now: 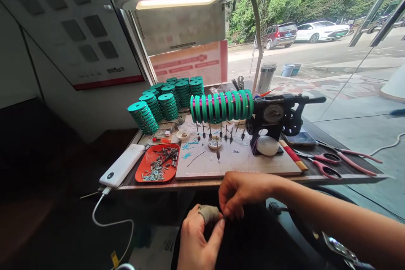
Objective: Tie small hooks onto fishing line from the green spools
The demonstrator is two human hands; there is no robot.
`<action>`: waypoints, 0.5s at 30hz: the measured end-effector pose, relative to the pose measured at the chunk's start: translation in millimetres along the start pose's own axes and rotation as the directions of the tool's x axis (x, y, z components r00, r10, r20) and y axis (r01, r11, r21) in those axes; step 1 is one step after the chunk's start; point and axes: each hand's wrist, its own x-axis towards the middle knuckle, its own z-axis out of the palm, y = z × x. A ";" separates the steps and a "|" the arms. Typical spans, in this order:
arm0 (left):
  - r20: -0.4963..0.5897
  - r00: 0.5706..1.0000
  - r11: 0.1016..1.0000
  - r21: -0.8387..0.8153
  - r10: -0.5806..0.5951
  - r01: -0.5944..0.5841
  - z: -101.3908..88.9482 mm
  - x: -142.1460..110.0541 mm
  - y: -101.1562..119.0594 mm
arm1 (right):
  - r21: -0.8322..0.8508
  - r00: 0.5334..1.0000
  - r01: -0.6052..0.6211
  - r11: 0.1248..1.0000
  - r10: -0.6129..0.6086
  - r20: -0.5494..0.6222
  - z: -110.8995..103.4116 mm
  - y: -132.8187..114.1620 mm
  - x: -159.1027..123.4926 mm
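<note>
Working below the front edge of the surface (202, 183), the person brings both hands together over the dark lap. In the head view, the left hand (198, 240) has its forefinger wrapped in a grey cloth guard (209, 213) and pinches with thumb and forefinger against the tips of the right hand (240, 194), whose fingers are curled and pinched at the same spot. Something very small sits between the fingertips (223, 218); it is too tiny to tell what it is, perhaps a fine line or fitting.

On the surface above, a row of green spools (221, 106) is mounted on a black winding machine (278, 114), with small weights hanging under it. Stacks of green spools (164, 101) stand behind, an orange tray (141, 173) holds small metal parts, a white power bank (122, 168) lies beside it, and red-handled scissors (325, 164) lie to the right.

The pinch seems best kept steady and close, the guarded finger bracing the piece while the right fingertips do the fine work.
</note>
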 end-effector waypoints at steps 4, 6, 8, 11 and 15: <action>0.073 0.995 0.987 -0.143 -0.065 0.075 0.5 0.9 -1.4 | 0.026 0.999 -0.019 0.999 0.018 0.044 -1.3 -1.2 1.7; 0.108 0.988 0.972 -0.194 -0.114 0.133 1.5 1.0 -2.8 | 0.029 0.998 -0.023 0.999 0.021 0.053 -1.2 -0.5 1.7; 0.108 0.980 0.953 -0.235 -0.168 0.189 2.8 0.9 -4.2 | 0.021 0.999 -0.021 1.000 0.020 0.049 -0.6 0.6 1.6; 0.104 0.970 0.928 -0.287 -0.218 0.239 4.7 0.6 -5.7 | -0.010 0.999 -0.017 1.000 0.017 0.036 0.7 3.0 1.8; 0.090 0.965 0.910 -0.320 -0.246 0.262 6.5 0.6 -7.5 | -0.072 1.000 -0.007 0.997 0.008 0.008 1.8 6.0 1.6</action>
